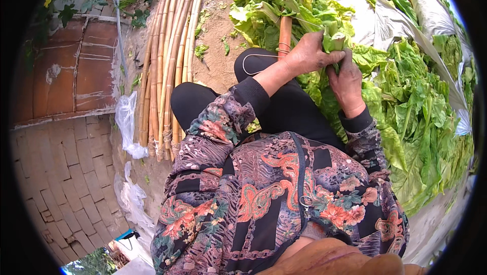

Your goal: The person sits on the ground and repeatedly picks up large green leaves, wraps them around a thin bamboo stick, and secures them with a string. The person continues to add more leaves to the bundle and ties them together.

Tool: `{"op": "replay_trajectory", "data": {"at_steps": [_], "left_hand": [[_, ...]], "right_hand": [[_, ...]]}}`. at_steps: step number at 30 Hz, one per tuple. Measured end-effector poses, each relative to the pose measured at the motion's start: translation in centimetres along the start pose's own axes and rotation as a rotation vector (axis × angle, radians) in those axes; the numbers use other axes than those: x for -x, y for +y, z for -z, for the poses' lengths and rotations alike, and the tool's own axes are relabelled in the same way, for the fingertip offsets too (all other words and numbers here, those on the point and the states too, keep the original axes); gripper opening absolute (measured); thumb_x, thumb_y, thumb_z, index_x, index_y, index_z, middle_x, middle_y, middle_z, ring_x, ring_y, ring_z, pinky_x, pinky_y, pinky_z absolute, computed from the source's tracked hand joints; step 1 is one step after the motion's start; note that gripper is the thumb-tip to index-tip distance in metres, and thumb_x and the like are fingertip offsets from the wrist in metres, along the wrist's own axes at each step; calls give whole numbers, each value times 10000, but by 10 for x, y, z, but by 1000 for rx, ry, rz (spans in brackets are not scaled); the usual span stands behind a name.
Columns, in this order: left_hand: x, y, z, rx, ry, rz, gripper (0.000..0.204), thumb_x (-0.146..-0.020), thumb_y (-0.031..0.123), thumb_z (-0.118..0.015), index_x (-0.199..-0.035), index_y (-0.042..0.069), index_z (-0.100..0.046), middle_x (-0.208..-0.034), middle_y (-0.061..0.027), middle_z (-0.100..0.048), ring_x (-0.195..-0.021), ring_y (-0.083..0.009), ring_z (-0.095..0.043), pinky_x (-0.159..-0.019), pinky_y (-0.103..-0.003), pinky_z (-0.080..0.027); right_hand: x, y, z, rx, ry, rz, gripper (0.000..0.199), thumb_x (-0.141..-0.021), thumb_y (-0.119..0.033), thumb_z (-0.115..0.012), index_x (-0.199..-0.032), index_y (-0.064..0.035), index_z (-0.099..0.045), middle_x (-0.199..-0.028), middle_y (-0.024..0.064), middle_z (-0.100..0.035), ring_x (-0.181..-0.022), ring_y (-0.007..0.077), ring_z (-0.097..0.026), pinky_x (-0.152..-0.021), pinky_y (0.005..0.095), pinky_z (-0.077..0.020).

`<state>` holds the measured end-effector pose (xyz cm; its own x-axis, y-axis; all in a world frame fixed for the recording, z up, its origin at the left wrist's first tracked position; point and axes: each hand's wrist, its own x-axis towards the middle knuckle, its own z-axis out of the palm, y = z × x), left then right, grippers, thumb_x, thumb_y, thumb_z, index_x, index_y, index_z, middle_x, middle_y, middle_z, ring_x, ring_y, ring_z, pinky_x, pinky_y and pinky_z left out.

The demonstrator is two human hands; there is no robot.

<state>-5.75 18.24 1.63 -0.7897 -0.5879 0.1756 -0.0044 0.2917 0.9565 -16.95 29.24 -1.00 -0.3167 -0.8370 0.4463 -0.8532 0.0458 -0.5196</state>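
Note:
My left hand point(309, 54) pinches the thick pale butts of a few large green leaves point(334, 41), which look like tobacco. My right hand point(347, 80) closes on the same bunch from the other side, its fingertips meeting the left ones. Just left of them, a reddish-brown pole point(285, 35) runs away from my lap with leaves bunched along its far part. A thin string point(245, 63) loops round the near end of this pole and over my knee. Broad leaves point(324, 90) also hang below my hands.
To my left lies a row of long bamboo poles point(165, 67) on bare soil. A large heap of wilting green leaves point(421, 118) spreads at my right, with pale sheeting point(390, 21) behind it. Crumpled clear plastic point(127, 123) lies beside the brick paving point(71, 173).

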Motion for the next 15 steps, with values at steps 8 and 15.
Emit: {"op": "replay_trajectory", "data": {"at_steps": [8,15], "left_hand": [[49,45,27,-690,25,-94,265,-825,242,-624,-946,7,-602,-667,-168,-613,-648,-382,-607,-697,-429,-501],[-7,75,70,-1096,144,-55,108,-808,104,-537,-842,55,-626,-669,-178,-617,-675,-376,-627,-750,-460,-505]], "right_hand": [[-40,52,23,-747,-482,-257,313,-851,4,-544,-1161,30,-519,-1079,79,-614,-1001,150,-560,-902,294,-436],[-111,-13,-51,269,-161,390,112,-762,-71,-565,-856,-114,-521,-830,60,-591,-876,259,-580,-779,419,-389]]}}
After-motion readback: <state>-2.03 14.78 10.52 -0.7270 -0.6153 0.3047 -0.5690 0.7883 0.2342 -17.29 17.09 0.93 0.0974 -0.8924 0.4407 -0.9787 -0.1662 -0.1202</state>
